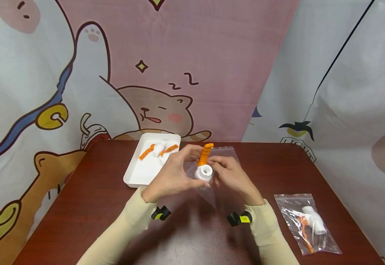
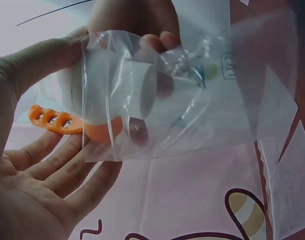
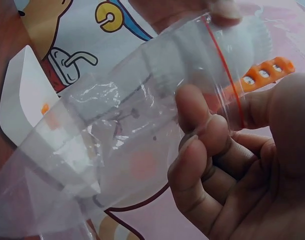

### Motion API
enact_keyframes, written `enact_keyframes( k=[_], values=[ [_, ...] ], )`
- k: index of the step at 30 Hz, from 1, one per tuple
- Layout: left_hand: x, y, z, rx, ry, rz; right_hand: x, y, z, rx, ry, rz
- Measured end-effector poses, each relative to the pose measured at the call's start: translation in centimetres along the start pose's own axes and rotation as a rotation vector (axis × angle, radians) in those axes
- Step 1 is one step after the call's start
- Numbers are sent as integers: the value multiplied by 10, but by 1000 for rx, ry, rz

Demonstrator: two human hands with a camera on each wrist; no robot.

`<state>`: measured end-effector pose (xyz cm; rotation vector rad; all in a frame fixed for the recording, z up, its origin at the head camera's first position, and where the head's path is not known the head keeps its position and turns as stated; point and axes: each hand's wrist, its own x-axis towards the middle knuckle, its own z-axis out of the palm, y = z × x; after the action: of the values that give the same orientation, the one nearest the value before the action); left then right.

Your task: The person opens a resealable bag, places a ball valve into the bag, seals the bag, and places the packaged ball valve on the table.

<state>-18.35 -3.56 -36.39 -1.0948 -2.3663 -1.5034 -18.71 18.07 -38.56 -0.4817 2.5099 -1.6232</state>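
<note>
Above the middle of the table, my left hand (image 1: 175, 172) holds a white plastic ball valve (image 1: 203, 173) with its thumb and fingers. The valve's orange handle (image 1: 206, 154) points up and away, and its round open end faces me. A clear zip bag (image 3: 112, 125) covers part of the valve, while the handle's end sticks out past the red-striped bag mouth. My right hand (image 1: 230, 177) pinches the bag near that mouth with curled fingers, close to the handle's base. In the left wrist view, bag film (image 2: 197, 120) stretches away from the valve and hides part of it.
A white tray (image 1: 136, 180) at the back left holds white parts and orange handles (image 1: 147, 151). On the right lies another clear zip bag (image 1: 286, 206) with a white valve (image 1: 314, 221) and orange handle inside. A patterned cloth hangs behind the brown table (image 1: 89, 206).
</note>
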Motion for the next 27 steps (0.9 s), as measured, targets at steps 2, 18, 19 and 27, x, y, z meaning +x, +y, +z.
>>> enact_keyframes(
  k=[2, 18, 19, 27],
  values=[
    [0, -1, 0, 12, 0, -18, 0, 0, 0, 3, 3, 2],
    [-3, -6, 1, 7, -50, -56, -1, -3, 2, 14, 49, -29],
    [-3, -6, 0, 3, -53, -57, -2, -4, 2, 16, 54, -30],
    [-4, -10, 1, 9, -49, -67, -2, -4, 4, 19, 85, -31]
  ],
)
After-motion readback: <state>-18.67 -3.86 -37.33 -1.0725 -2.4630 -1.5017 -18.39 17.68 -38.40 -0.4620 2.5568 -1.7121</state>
